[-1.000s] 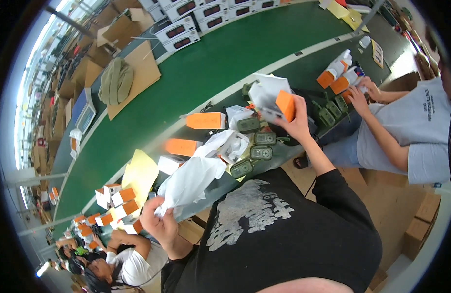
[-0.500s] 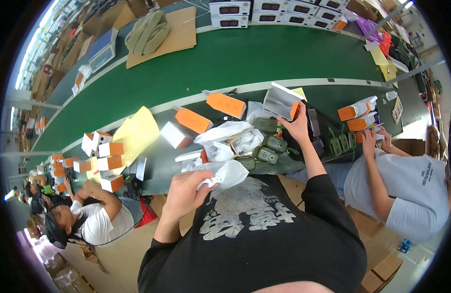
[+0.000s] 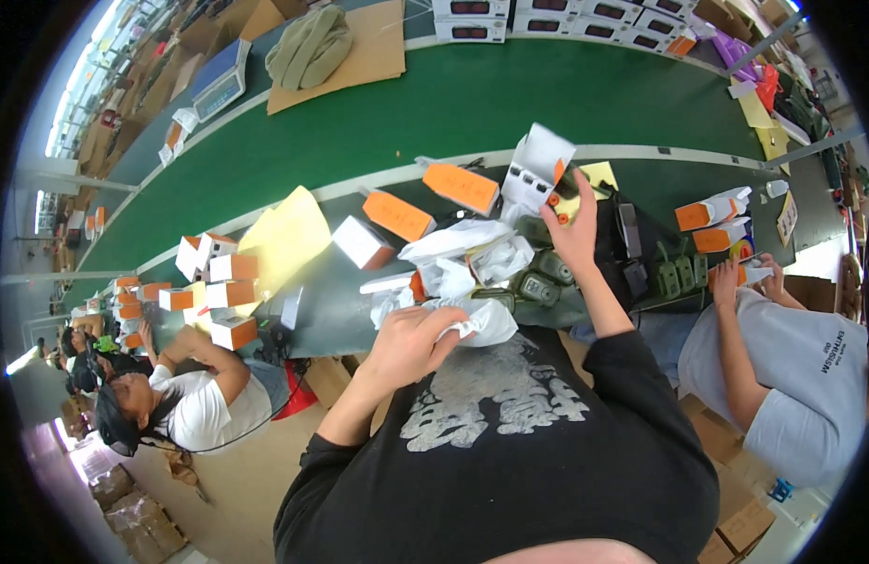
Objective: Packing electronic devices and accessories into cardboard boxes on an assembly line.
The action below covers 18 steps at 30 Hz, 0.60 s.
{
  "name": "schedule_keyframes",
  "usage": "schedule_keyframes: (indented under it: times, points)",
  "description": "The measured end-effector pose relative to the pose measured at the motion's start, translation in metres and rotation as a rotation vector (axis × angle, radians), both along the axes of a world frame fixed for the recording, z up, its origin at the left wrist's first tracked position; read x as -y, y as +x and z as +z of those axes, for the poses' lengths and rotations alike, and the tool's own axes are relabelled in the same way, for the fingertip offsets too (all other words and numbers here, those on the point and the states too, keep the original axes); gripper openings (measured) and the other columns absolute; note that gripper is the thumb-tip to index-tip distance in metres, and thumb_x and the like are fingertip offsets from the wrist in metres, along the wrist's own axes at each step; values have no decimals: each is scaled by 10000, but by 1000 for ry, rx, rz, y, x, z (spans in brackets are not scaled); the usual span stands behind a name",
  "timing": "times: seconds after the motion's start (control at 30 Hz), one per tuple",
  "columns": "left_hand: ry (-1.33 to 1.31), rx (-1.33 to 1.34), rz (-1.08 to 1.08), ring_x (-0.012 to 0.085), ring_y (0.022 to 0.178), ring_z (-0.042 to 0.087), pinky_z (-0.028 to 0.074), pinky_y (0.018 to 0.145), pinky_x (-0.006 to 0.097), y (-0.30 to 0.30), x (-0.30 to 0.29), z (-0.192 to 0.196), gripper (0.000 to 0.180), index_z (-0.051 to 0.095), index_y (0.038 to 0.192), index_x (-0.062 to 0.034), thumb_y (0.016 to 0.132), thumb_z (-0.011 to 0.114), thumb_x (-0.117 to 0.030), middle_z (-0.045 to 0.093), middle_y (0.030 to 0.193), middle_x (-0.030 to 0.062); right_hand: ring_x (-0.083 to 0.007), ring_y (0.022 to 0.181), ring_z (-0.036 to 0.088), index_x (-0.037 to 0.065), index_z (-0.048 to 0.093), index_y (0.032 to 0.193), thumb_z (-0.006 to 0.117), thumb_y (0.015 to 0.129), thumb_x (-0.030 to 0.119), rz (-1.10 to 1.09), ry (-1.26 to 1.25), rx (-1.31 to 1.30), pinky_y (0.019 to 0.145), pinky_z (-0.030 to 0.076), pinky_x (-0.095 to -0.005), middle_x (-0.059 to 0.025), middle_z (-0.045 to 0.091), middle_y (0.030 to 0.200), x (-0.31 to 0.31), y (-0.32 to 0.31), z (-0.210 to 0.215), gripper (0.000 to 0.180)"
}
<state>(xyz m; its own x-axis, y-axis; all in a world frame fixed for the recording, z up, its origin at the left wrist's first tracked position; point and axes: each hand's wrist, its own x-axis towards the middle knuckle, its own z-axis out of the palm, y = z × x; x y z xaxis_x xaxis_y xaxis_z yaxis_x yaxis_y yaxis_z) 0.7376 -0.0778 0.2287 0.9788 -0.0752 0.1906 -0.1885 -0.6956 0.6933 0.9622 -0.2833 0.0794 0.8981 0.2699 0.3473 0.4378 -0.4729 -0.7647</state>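
Note:
My left hand [image 3: 411, 343] is closed round a crumpled white plastic bag [image 3: 486, 322], held low in front of my shirt. What is inside the bag, if anything, I cannot make out. My right hand [image 3: 574, 230] grips the right side of an open white box [image 3: 536, 174] with its flap raised, tilted above the bench. Dark and orange details show between the fingers; I cannot tell if they are print or a separate part. Under and beside that wrist lie several green handheld devices [image 3: 540, 288]. More white plastic bags [image 3: 453, 246] are heaped between my hands.
Orange-and-white boxes [image 3: 397, 215] lie along the bench, beside a yellow sheet [image 3: 289, 235]. More green devices [image 3: 677, 274] rest on black material at right. A green conveyor belt [image 3: 434, 103] runs behind. Co-workers sit left [image 3: 204, 385] and right [image 3: 792, 376].
My left hand has moved right and slightly up in the picture with the bag. The white box has turned, so its inside no longer faces me and a printed side shows. The view has shifted.

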Motion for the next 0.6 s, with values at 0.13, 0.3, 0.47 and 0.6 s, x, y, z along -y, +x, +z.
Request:
schedule_keyframes:
  times: [0.13,0.3,0.47,0.6]
  points:
    - [-9,-17,-18,287,601,620,473,546,383,6,1,-9,227,610,979,-84,769,695,-71,621,660,91,-342,1253,490,52,436,1377,836,622,491,864,105,-213,1050,375,-423,-158,514,1353,1,-63,77,961]
    - [-53,75,81,269,624,625,467,560,361,24,7,-8,221,633,951,-83,752,728,-89,644,727,86,-354,1133,582,32,433,1362,866,628,328,812,46,-479,955,460,-395,-200,578,1243,-19,-107,74,902]
    - [439,384,-8,185,745,627,476,685,317,22,-2,1,185,646,901,-94,742,733,-131,641,788,19,-278,972,665,-7,525,1226,864,636,248,466,117,-624,865,504,-355,-170,668,1047,-12,-107,63,726]
    - [283,413,-113,174,813,613,460,799,342,18,-1,3,191,672,882,-89,709,741,-132,632,806,9,-241,1010,647,-5,521,1227,862,622,208,437,64,-591,882,489,-349,-162,658,1076,-2,-99,63,727]
